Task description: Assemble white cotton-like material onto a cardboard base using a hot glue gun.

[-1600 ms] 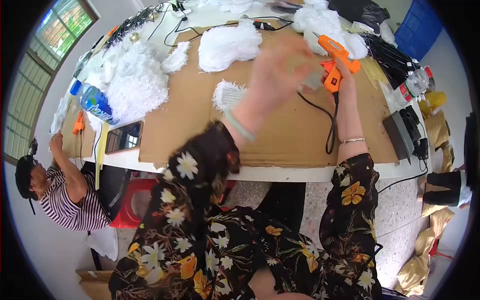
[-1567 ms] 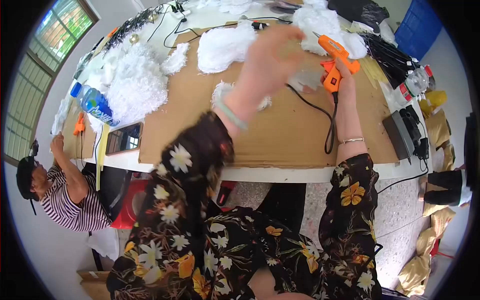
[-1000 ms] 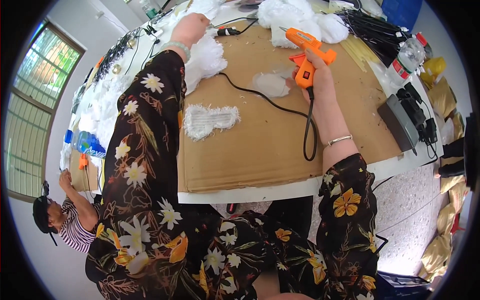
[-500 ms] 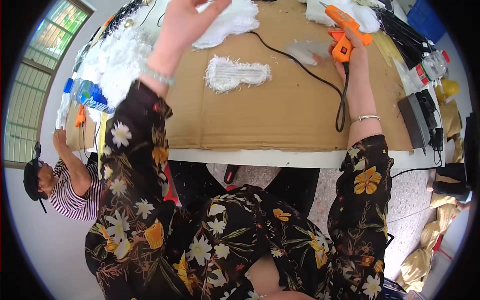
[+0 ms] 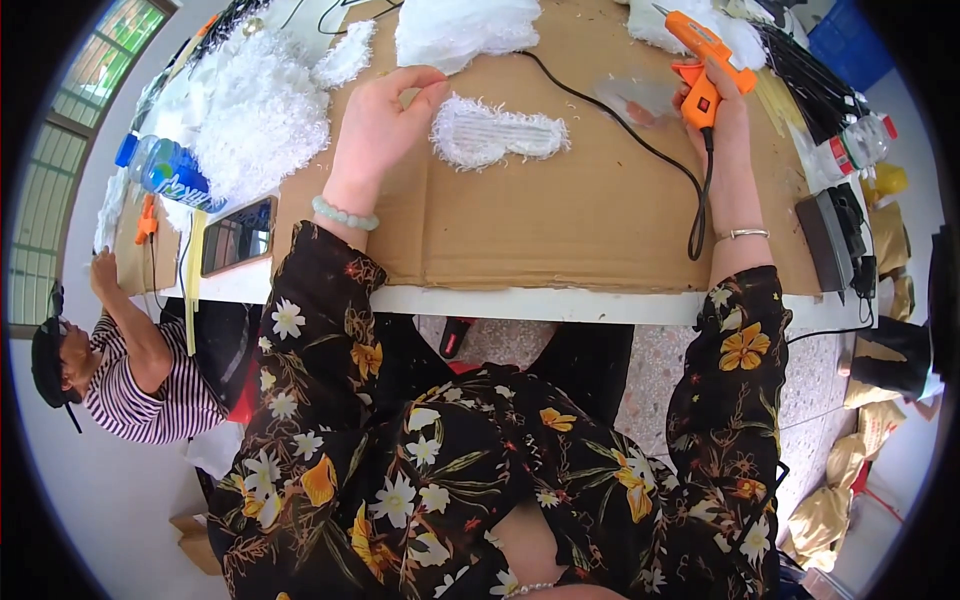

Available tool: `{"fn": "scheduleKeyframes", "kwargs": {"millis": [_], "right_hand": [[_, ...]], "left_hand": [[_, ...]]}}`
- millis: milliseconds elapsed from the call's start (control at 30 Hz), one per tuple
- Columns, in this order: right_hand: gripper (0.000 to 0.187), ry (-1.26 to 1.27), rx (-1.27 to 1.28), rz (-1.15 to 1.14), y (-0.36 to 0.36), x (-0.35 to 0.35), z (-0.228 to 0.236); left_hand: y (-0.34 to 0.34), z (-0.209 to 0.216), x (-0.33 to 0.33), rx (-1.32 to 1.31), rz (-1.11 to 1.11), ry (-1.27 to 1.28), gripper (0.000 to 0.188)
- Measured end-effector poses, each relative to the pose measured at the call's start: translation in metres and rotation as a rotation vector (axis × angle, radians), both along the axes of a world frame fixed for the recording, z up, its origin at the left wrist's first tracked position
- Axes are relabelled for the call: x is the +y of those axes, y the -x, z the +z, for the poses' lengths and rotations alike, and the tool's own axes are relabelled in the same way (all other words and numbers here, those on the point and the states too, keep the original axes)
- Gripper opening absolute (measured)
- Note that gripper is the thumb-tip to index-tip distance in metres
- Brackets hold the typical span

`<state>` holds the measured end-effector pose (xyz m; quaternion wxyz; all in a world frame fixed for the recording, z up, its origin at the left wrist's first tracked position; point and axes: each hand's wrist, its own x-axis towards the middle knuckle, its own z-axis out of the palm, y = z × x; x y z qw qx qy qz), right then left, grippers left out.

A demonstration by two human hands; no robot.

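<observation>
My right hand (image 5: 728,120) grips an orange hot glue gun (image 5: 705,75), its metal nozzle angled up and to the left. A black cord runs from the gun's handle, loops down, then crosses the cardboard. My left hand (image 5: 385,125) has its thumb and forefinger pinched together beside the left end of a white fringed fabric piece (image 5: 500,133). Whatever may lie between those fingertips is too small to make out. The fabric piece rests flat on a brown cardboard sheet (image 5: 550,235), wider at its left end. Behind it lies a white fluffy stack (image 5: 465,30).
A white fluffy heap (image 5: 250,110), a blue-labelled bottle (image 5: 165,170) and a phone (image 5: 240,237) are at left. To the right are black strips (image 5: 810,85), another bottle (image 5: 860,145) and a dark grey device (image 5: 828,240). A striped-shirted person (image 5: 150,380) works at far left.
My left hand has come back toward me from the far side, down to the fringed piece, and its fingers have pinched together. My right hand still holds the glue gun.
</observation>
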<state>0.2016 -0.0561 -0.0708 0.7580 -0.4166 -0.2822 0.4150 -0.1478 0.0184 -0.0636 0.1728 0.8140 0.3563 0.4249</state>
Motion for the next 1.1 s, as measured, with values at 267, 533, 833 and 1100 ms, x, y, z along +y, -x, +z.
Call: {"fn": "scheduleKeyframes", "kwargs": {"millis": [267,533,833,1100], "right_hand": [[0.029,0.026,-0.047,0.022,-0.001,0.002,-0.001],[0.027,-0.103,0.048,0.026,-0.007,0.001,-0.003],[0.028,-0.095,0.149,-0.028,-0.016,0.002,-0.005],[0.027,-0.062,0.101,-0.005,-0.016,0.002,-0.005]], "left_hand": [[-0.009,-0.006,-0.008,0.365,0.05,-0.107,0.037],[-0.008,-0.008,-0.006,0.397,0.033,-0.029,0.037],[-0.016,-0.009,-0.002,0.405,0.048,0.119,0.043],[-0.015,-0.004,0.005,0.475,0.022,0.137,0.046]]}}
